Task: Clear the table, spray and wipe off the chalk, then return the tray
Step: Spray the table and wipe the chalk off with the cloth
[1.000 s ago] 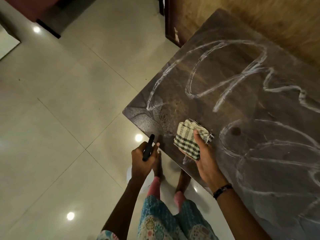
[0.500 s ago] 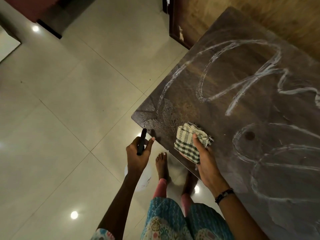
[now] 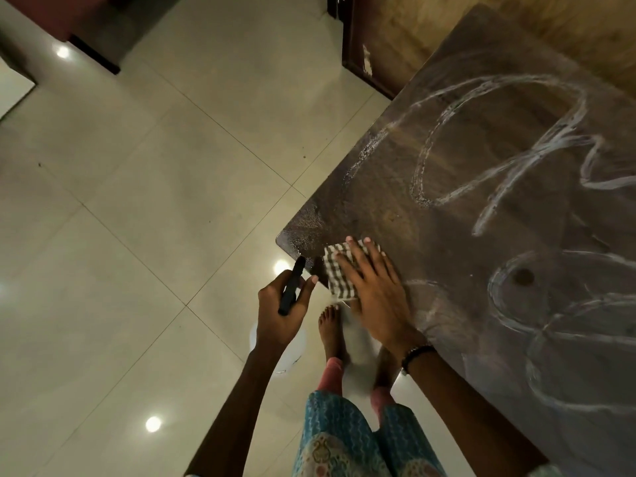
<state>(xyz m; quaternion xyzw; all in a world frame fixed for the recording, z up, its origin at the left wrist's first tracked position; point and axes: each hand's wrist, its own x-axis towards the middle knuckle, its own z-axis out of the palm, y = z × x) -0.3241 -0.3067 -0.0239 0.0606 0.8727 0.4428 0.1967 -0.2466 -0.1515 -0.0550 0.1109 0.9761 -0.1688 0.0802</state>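
Head view looks steeply down on a dark wooden surface (image 3: 481,235) with a rounded near corner and a dull, grainy top. Pale chalk (image 3: 499,187) runs across it in broad looping strokes, powdery and smeared in places, with a ring-shaped scrawl further to the right around a small dark round spot. Near the corner the wood glistens with fine speckled droplets.

The right hand (image 3: 375,294) lies flat with fingers straight and slightly fanned, pressing a folded checked cloth (image 3: 335,275) onto the surface right at its near edge, close to the wet corner. The cloth is woven in green-and-cream squares, and part of it sticks out past the fingers toward the edge. A dark beaded band circles the right wrist.

The left hand (image 3: 278,311) is off the surface, over the floor, fingers curled round a slim black spray trigger (image 3: 290,289) that points up toward the corner. A whitish rounded bottle body shows dimly beneath the hand.

Below lies a floor (image 3: 137,218) of glossy cream tiles with thin grout lines and round light reflections. Bare feet and patterned blue trousers show at the bottom.
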